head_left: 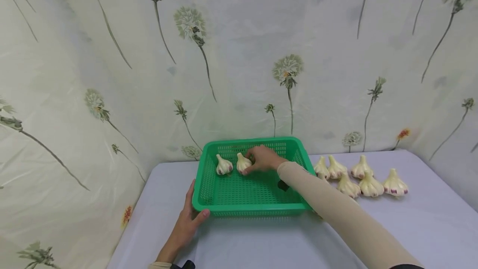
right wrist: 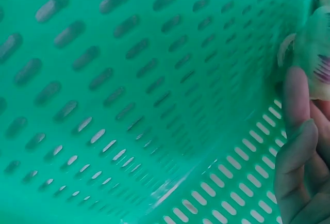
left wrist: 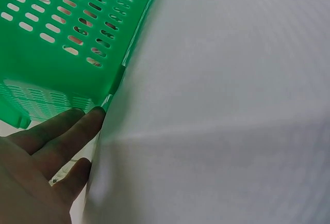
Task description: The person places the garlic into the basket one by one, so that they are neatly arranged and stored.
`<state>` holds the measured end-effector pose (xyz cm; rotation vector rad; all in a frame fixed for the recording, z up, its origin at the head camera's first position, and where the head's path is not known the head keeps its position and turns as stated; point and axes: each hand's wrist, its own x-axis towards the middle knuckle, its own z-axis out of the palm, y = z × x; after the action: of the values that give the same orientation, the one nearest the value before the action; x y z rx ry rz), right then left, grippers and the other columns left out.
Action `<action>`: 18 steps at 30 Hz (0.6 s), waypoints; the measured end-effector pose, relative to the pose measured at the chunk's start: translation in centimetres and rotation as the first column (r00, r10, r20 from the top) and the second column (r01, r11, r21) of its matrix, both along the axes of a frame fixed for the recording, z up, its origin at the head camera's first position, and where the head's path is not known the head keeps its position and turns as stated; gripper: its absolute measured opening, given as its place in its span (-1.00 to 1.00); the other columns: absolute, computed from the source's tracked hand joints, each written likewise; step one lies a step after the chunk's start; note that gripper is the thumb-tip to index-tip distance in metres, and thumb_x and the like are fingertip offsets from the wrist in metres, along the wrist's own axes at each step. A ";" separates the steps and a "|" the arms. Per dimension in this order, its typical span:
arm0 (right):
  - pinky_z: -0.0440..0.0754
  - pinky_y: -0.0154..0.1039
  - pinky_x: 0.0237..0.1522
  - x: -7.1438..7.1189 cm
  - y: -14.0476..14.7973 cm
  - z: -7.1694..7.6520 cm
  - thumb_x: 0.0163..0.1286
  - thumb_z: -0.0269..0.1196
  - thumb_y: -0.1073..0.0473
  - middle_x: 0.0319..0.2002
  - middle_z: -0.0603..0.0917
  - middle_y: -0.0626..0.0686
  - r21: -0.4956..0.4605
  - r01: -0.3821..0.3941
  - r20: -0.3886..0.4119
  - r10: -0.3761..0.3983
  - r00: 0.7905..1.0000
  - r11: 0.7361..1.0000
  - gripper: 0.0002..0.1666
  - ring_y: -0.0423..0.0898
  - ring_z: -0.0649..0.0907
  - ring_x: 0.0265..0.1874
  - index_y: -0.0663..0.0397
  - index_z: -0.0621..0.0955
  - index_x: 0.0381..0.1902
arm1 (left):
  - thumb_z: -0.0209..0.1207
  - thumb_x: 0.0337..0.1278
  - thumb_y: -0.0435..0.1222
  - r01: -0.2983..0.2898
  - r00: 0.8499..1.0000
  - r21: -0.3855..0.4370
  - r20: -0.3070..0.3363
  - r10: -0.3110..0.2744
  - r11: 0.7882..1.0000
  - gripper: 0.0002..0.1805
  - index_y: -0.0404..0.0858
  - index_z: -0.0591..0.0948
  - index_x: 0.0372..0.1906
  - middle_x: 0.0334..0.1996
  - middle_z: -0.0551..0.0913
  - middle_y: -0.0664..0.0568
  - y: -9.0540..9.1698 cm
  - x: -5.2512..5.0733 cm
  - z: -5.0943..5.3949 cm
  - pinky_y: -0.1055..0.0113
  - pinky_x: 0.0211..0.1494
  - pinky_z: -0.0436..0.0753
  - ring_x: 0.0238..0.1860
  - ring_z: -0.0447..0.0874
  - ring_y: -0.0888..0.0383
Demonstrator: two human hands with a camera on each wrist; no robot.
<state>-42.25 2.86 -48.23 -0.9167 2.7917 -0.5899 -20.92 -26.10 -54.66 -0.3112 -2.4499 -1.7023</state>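
Observation:
Inside the green plastic basket (head_left: 257, 207), my right hand (head_left: 264, 159) pinches a garlic bulb (head_left: 242, 163) near the back wall. Another garlic bulb (head_left: 224, 165) sits to its left on the basket floor. In the right wrist view, the fingertips (right wrist: 296, 92) touch the held bulb (right wrist: 320, 59), which is partly cut off by the frame edge. My left hand (head_left: 185, 223) rests against the basket's front left corner, thumb by the front rim. The left wrist view shows its extended fingers (left wrist: 69, 139) touching the basket's side (left wrist: 62, 64).
Right of the basket, several garlic bulbs (head_left: 371, 184) stand grouped on the white-covered table (head_left: 254, 244). My right forearm crosses the basket's right rim and hides part of the group. A dandelion-printed curtain (head_left: 239, 74) hangs behind the table and along its left side.

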 end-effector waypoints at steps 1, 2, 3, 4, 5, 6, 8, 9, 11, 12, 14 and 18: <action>0.67 -0.13 -0.18 0.1 0.0 0.0 0.19 0.59 -0.28 -0.18 0.76 -0.07 0.001 -0.001 0.001 0.001 1.000 1.000 -0.27 -0.19 0.66 -0.32 0.03 0.73 0.16 | 0.23 0.46 -0.14 -0.004 1.000 -0.005 0.002 0.004 1.000 0.02 0.29 -0.16 0.74 0.72 0.02 -0.13 0.0 0.0 0.0 -0.47 0.57 0.00 0.70 -0.05 -0.26; 0.67 -0.12 -0.17 0.1 0.0 0.0 0.19 0.58 -0.28 -0.18 0.76 -0.07 0.002 0.000 0.004 0.000 1.000 1.000 -0.26 -0.18 0.67 -0.32 0.03 0.73 0.17 | 0.23 0.46 -0.13 -0.007 1.000 -0.008 0.004 0.007 1.000 0.02 0.29 -0.16 0.74 0.72 0.03 -0.13 0.0 0.1 0.0 -0.47 0.57 0.01 0.70 -0.04 -0.26; 0.68 -0.10 -0.16 0.2 0.0 0.0 0.20 0.58 -0.29 -0.17 0.76 -0.06 0.007 0.003 0.007 -0.003 1.000 1.000 -0.26 -0.18 0.67 -0.31 0.03 0.72 0.18 | 0.23 0.46 -0.13 -0.009 1.000 -0.009 0.003 0.009 1.000 0.01 0.28 -0.16 0.74 0.72 0.03 -0.13 0.1 0.1 0.0 -0.47 0.57 0.01 0.70 -0.04 -0.26; 0.67 -0.09 -0.14 0.3 0.0 0.1 0.21 0.57 -0.30 -0.16 0.76 -0.06 0.013 0.005 0.008 -0.005 1.000 1.000 -0.25 -0.17 0.66 -0.29 0.02 0.71 0.20 | 0.22 0.46 -0.13 -0.010 1.000 -0.012 0.004 0.010 1.000 0.01 0.27 -0.16 0.74 0.72 0.04 -0.13 0.1 0.1 0.0 -0.47 0.57 0.00 0.70 -0.04 -0.26; 0.67 -0.07 -0.12 0.4 0.0 0.1 0.21 0.56 -0.31 -0.16 0.75 -0.07 0.020 0.007 0.009 -0.007 1.000 1.000 -0.24 -0.17 0.66 -0.27 0.00 0.70 0.21 | 0.22 0.46 -0.13 -0.010 1.000 -0.012 0.004 0.010 1.000 0.01 0.27 -0.16 0.74 0.72 0.03 -0.14 0.0 0.1 0.0 -0.47 0.57 0.00 0.70 -0.04 -0.26; 0.67 -0.06 -0.10 0.5 -0.1 0.2 0.22 0.55 -0.33 -0.16 0.75 -0.08 0.028 0.009 0.010 -0.010 1.000 1.000 -0.23 -0.17 0.66 -0.26 -0.02 0.69 0.23 | 0.22 0.47 -0.13 -0.009 1.000 -0.012 0.005 0.009 1.000 0.01 0.26 -0.16 0.74 0.72 0.03 -0.14 0.0 0.1 0.0 -0.47 0.57 0.00 0.70 -0.04 -0.26; 0.67 -0.04 -0.09 0.6 -0.1 0.2 0.23 0.53 -0.36 -0.17 0.74 -0.10 0.040 0.011 0.010 -0.012 1.000 0.999 -0.23 -0.17 0.65 -0.26 -0.05 0.68 0.24 | 0.22 0.47 -0.13 -0.006 1.000 -0.011 0.004 0.006 1.000 0.01 0.26 -0.16 0.74 0.72 0.02 -0.14 0.1 0.1 0.0 -0.47 0.57 0.00 0.70 -0.04 -0.26; 0.66 -0.04 -0.08 0.7 -0.2 0.3 0.23 0.52 -0.38 -0.18 0.74 -0.11 0.044 0.013 0.006 -0.013 1.000 0.999 -0.23 -0.17 0.65 -0.26 -0.07 0.68 0.24 | 0.22 0.47 -0.14 -0.005 1.000 -0.011 0.003 0.005 1.000 0.01 0.26 -0.16 0.74 0.72 0.02 -0.14 0.1 0.1 0.0 -0.47 0.57 0.01 0.70 -0.04 -0.26; 0.67 -0.04 -0.10 0.8 -0.3 0.2 0.25 0.49 -0.41 -0.19 0.74 -0.12 0.058 0.012 -0.008 -0.011 1.000 0.998 -0.23 -0.17 0.66 -0.29 -0.09 0.68 0.25 | 0.22 0.48 -0.14 -0.001 1.000 -0.008 0.000 0.001 1.000 0.01 0.26 -0.16 0.74 0.73 0.02 -0.13 0.0 0.1 -0.1 -0.46 0.57 0.02 0.70 -0.04 -0.26; 0.66 -0.04 -0.13 0.8 -0.4 0.2 0.26 0.48 -0.42 -0.18 0.74 -0.12 0.066 0.011 -0.018 -0.010 1.000 0.998 -0.22 -0.17 0.66 -0.30 -0.10 0.68 0.25 | 0.22 0.48 -0.14 0.000 1.000 -0.006 -0.002 -0.001 1.000 0.01 0.26 -0.16 0.74 0.73 0.01 -0.13 0.0 0.1 -0.1 -0.46 0.57 0.02 0.70 -0.04 -0.26; 0.66 -0.05 -0.17 0.8 -0.5 0.1 0.26 0.46 -0.45 -0.17 0.75 -0.10 0.088 0.011 -0.047 -0.007 0.999 0.996 -0.21 -0.17 0.66 -0.31 -0.11 0.68 0.26 | 0.22 0.48 -0.14 0.002 1.000 -0.006 -0.005 -0.002 1.000 0.01 0.26 -0.16 0.74 0.73 0.02 -0.12 0.0 0.1 -0.2 -0.46 0.57 0.02 0.70 -0.04 -0.25; 0.67 -0.04 -0.19 0.8 -0.7 -0.2 0.25 0.43 -0.50 -0.12 0.76 -0.06 0.121 0.018 -0.090 -0.007 0.996 0.992 -0.18 -0.13 0.66 -0.28 -0.13 0.68 0.26 | 0.22 0.47 -0.14 0.000 1.000 -0.009 -0.009 0.000 1.000 0.01 0.31 -0.17 0.73 0.73 0.02 -0.11 -0.1 0.1 -0.3 -0.47 0.56 0.03 0.70 -0.03 -0.24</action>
<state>-41.43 2.18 -48.38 -0.9227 2.8771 -0.3843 -20.84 -26.16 -54.97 -0.3197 -2.4523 -1.6864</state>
